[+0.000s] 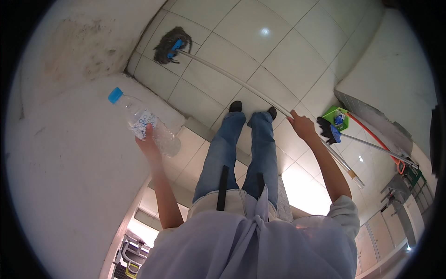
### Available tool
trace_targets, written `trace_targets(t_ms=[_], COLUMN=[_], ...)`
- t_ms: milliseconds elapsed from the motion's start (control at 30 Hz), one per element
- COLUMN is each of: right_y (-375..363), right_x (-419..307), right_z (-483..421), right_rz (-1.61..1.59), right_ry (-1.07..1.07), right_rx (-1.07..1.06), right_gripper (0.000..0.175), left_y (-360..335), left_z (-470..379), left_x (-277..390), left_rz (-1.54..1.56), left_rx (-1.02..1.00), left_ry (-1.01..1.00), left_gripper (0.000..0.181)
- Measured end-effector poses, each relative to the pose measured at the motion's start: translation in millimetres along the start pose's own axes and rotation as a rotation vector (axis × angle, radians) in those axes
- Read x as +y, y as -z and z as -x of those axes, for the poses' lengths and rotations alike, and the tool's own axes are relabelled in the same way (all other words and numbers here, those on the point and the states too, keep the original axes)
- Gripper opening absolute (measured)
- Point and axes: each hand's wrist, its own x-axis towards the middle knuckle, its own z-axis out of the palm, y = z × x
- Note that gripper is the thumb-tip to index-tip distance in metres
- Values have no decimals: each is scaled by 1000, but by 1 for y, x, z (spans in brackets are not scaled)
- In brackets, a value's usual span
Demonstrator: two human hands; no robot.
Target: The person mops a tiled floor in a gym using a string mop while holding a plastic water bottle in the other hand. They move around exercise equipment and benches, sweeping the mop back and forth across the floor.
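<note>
A clear plastic bottle [163, 139] with a blue cap and a printed label is in my left hand [150, 144], tilted with its cap towards the upper left. My right hand [302, 125] grips the pale handle of a string mop [167, 45]. The dark grey strands and blue fitting of the mop lie on the floor tiles near the wall corner. From there the handle runs diagonally past my feet and out beyond my right hand.
A broom with black bristles [325, 130] lies against a green dustpan [345, 122] with an orange handle, right of my right hand. A stained white wall [80, 139] borders the left side. A raised step edge [202, 129] runs behind my feet.
</note>
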Motion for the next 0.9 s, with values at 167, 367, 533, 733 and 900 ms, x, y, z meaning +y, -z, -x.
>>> trace_targets(t_ms=[167, 367, 533, 733, 900], right_y=[26, 206, 284, 282, 170], right_x=[74, 197, 174, 133, 53], right_z=[32, 143, 154, 88, -10], right_rz=[128, 752, 783, 692, 488], right_ry=[53, -475, -205, 66, 230], right_rx=[151, -97, 135, 116, -73], right_gripper=[38, 47, 31, 30, 36], left_y=[-2, -16, -28, -24, -13], left_z=[0, 20, 38, 64, 75], left_x=[4, -14, -21, -32, -40], left_rz=[49, 61, 84, 98, 97], left_rx=[-3, 36, 120, 162, 243], left_ry=[-25, -38, -16, -107, -49], left_gripper=[36, 37, 40, 42, 41])
